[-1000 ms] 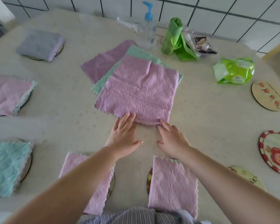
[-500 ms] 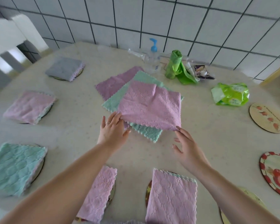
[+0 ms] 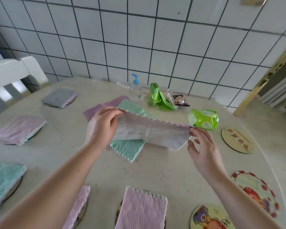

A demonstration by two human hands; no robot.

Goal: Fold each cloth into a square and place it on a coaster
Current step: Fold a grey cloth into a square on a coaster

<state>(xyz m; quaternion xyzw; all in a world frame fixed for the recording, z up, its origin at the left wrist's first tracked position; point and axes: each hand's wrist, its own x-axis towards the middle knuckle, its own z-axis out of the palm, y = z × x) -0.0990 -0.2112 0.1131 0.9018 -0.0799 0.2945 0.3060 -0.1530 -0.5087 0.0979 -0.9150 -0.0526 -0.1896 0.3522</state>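
Note:
I hold a pink cloth (image 3: 152, 133) lifted above the table, its pale grey underside towards me. My left hand (image 3: 102, 126) pinches its upper left corner. My right hand (image 3: 203, 149) pinches the upper right corner with thumb and forefinger, the other fingers spread. Under it lie a mint cloth (image 3: 129, 147) and a purple cloth (image 3: 96, 109), both flat. Three bare coasters sit at the right: a peach-print one (image 3: 238, 140), a red-rimmed one (image 3: 257, 192) and a cartoon one (image 3: 210, 219).
Folded cloths rest on coasters: grey (image 3: 59, 97), pink (image 3: 20, 129), mint (image 3: 3, 180), and two pink ones (image 3: 76, 210) (image 3: 140, 210) near me. A pump bottle (image 3: 134, 90), green bag roll (image 3: 157, 96) and wipes pack (image 3: 204, 119) stand at the back by the tiled wall. A white chair (image 3: 12, 75) is left.
The pink cloth's near edge has been lifted off the pile by both hands and turned up, showing its pale underside. My view tilted up towards the wall.

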